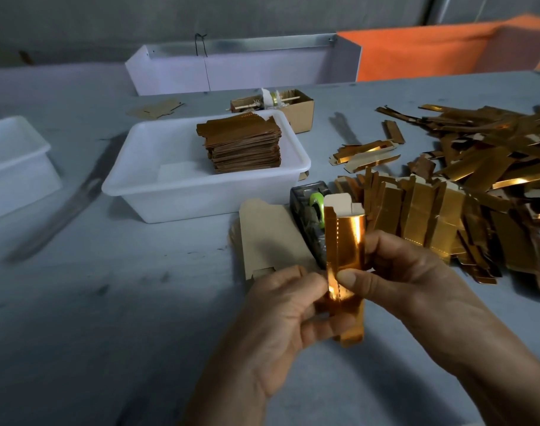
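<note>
The left hand (281, 321) and right hand (406, 278) pinch a gold carton (347, 241); a tape dispenser (308, 207) stands just behind, a carton pile (446, 210) at two o'clock.

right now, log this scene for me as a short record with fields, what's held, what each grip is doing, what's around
held item: gold foil carton, upright, partly folded, top flap open
left grip: pinches the carton's lower left edge
right grip: holds the carton's right side, thumb on its front
behind carton: tape dispenser with green roll
white tub: stack of flat cartons
far right: loose pile of gold cartons
</note>
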Demonstrator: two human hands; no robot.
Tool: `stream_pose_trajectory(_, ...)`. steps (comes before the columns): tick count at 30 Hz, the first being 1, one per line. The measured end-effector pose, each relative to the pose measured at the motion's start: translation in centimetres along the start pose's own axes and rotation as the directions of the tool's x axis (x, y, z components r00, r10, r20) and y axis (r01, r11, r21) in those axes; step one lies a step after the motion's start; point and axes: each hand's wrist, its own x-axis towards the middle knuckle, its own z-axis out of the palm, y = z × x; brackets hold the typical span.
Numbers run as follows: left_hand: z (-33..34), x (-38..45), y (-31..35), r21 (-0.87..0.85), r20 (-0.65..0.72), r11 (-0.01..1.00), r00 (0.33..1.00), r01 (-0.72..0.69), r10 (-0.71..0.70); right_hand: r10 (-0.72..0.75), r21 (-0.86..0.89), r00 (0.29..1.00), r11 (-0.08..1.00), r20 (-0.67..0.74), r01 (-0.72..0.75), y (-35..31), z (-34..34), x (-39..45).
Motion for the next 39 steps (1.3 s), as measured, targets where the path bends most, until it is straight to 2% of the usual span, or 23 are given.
stream_pose_trajectory(2, -0.2, -0.1, 0.1, 0.103, 0.005, 0.995, 1.000, -0.007, 0.006, 0.024, -0.029, 1.000, 0.999, 0.019, -0.024, 0.0, 0.0, 0.1)
stream_pose_trajectory(4, -0.2, 0.1, 0.0, 0.286, -0.111, 0.955, 0.987, -0.083, 0.119, 0.055, -0.032, 0.998, 0.998, 0.000, -0.055, 0.1, -0.1, 0.3)
stream_pose_trajectory(5, -0.3, 0.3, 0.0, 0.407, -0.208, 0.905, 0.952, -0.125, 0.225, 0.075, -0.021, 0.997, 0.997, -0.032, -0.076, 0.1, -0.4, 0.5)
stream_pose_trajectory(6, -0.6, 0.6, -0.1, 0.551, -0.308, 0.821, 0.879, -0.147, 0.364, 0.094, -0.010, 0.993, 0.995, -0.075, -0.095, 0.2, -0.8, 0.9)
stream_pose_trajectory(7, -1.0, 0.8, 0.0, 0.695, -0.370, 0.706, 0.774, -0.136, 0.514, 0.108, -0.003, 0.986, 0.994, -0.129, -0.110, 0.3, -1.3, 1.4)
stream_pose_trajectory(9, -1.8, 1.0, 0.4, 0.897, -0.346, 0.441, 0.578, -0.029, 0.740, 0.109, -0.025, 0.959, 0.992, -0.262, -0.120, 0.6, -2.8, 2.8)
stream_pose_trajectory(10, -2.4, 1.2, 0.6, 0.931, -0.322, 0.363, 0.529, 0.028, 0.785, 0.094, -0.069, 0.941, 0.990, -0.325, -0.123, 0.7, -3.6, 3.6)
stream_pose_trajectory(11, -3.0, 1.5, 0.7, 0.936, -0.334, 0.344, 0.523, 0.082, 0.784, 0.077, -0.134, 0.921, 0.981, -0.382, -0.138, 0.8, -4.3, 4.4)
stream_pose_trajectory(12, -3.5, 1.9, 0.8, 0.923, -0.372, 0.362, 0.549, 0.132, 0.748, 0.060, -0.208, 0.899, 0.964, -0.434, -0.165, 1.0, -5.1, 5.2)
stream_pose_trajectory(14, -4.0, 2.8, 1.0, 0.885, -0.434, 0.435, 0.641, 0.169, 0.634, 0.036, -0.352, 0.848, 0.900, -0.529, -0.258, 1.4, -6.3, 6.8)
stream_pose_trajectory(16, -4.2, 3.5, 1.0, 0.837, -0.452, 0.531, 0.714, 0.133, 0.534, -0.026, -0.510, 0.818, 0.793, -0.575, -0.334, 2.0, -7.4, 7.8)
stream_pose_trajectory(19, -4.9, 4.1, 0.8, 0.694, -0.525, 0.715, 0.738, 0.083, 0.424, -0.149, -0.645, 0.772, 0.658, -0.618, -0.389, 2.8, -7.9, 7.9)
stream_pose_trajectory(21, -5.5, 4.3, 0.9, 0.563, -0.556, 0.826, 0.753, 0.030, 0.351, -0.197, -0.669, 0.763, 0.643, -0.615, -0.373, 3.2, -7.3, 7.2)
stream_pose_trajectory(22, -5.7, 4.4, 0.9, 0.529, -0.566, 0.848, 0.753, 0.020, 0.336, -0.199, -0.677, 0.777, 0.644, -0.598, -0.357, 3.3, -6.9, 6.7)
stream_pose_trajectory(24, -6.2, 4.4, 1.0, 0.522, -0.575, 0.853, 0.743, 0.010, 0.343, -0.213, -0.696, 0.804, 0.648, -0.555, -0.309, 3.6, -5.8, 5.9)
stream_pose_trajectory(28, -6.7, 4.4, 1.1, 0.516, -0.577, 0.856, 0.740, 0.002, 0.346, -0.301, -0.711, 0.815, 0.680, -0.494, -0.180, 3.2, -4.1, 4.4)
stream_pose_trajectory(33, -6.4, 4.3, 1.9, 0.615, -0.563, 0.788, 0.716, 0.030, 0.413, -0.321, -0.683, 0.814, 0.720, -0.484, -0.123, 2.2, -3.4, 3.3)
stream_pose_trajectory(34, -6.2, 4.0, 2.1, 0.655, -0.551, 0.754, 0.706, 0.036, 0.445, -0.309, -0.671, 0.815, 0.731, -0.491, -0.127, 2.0, -3.3, 3.1)
stream_pose_trajectory(37, -5.5, 2.6, 3.0, 0.860, -0.437, 0.504, 0.629, 0.082, 0.643, -0.258, -0.596, 0.830, 0.795, -0.495, -0.109, 1.3, -2.7, 2.3)
stream_pose_trajectory(38, -5.1, 1.9, 3.4, 0.871, -0.412, 0.490, 0.602, 0.039, 0.684, -0.224, -0.541, 0.842, 0.836, -0.490, -0.093, 1.0, -2.3, 1.9)
stream_pose_trajectory(39, -4.7, 1.2, 3.7, 0.855, -0.396, 0.518, 0.611, -0.028, 0.685, -0.178, -0.464, 0.859, 0.883, -0.480, -0.076, 0.7, -1.9, 1.5)
